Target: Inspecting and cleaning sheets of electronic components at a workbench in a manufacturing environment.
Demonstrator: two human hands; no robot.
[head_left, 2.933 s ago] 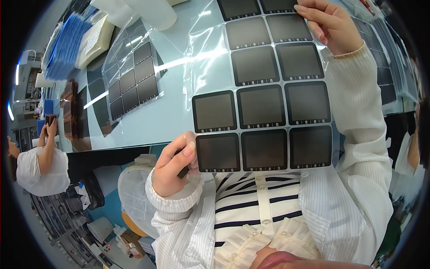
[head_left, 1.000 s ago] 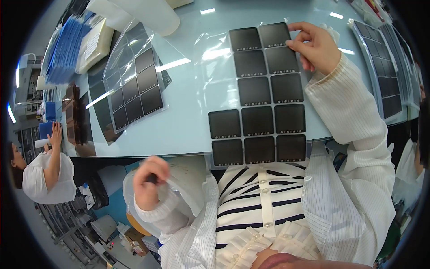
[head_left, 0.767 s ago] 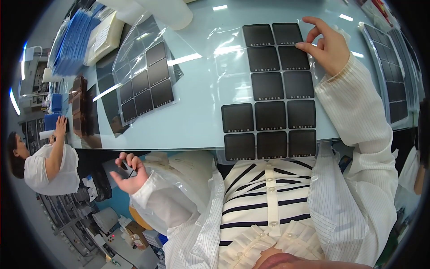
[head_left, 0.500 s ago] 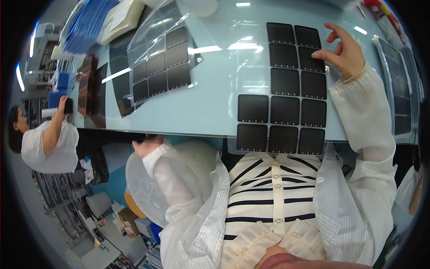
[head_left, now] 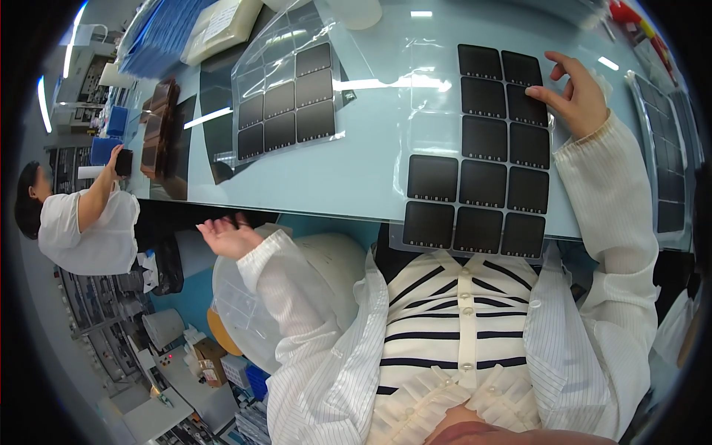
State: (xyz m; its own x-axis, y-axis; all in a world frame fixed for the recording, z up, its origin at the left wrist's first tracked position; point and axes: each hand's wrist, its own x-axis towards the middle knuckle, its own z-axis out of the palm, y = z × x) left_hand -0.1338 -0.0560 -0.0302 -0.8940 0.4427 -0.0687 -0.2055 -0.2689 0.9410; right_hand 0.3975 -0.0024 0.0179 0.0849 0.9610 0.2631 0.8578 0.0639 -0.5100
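Several black square panels lie in a clear plastic sheet near the table's front edge, in rows on my right. My right hand is at the sheet's far right side. Its thumb tip is over a panel in the right column, while the index finger curves apart from the thumb. Nothing shows between them; whether the thumb presses on the panel I cannot tell. Off the front edge of the table, my left hand holds nothing, fingers spread. Below it stands a white bin with clear plastic in it.
Another clear sheet with black squares lies left of the middle. Behind it are blue sheets in a stack and a pale packet. Brown panels stand farther left, near a co-worker. More black squares lie far right.
My left hand has moved left from the table edge, and its fingers have spread. The right hand keeps its place by the panels. The whole view has shifted slightly.
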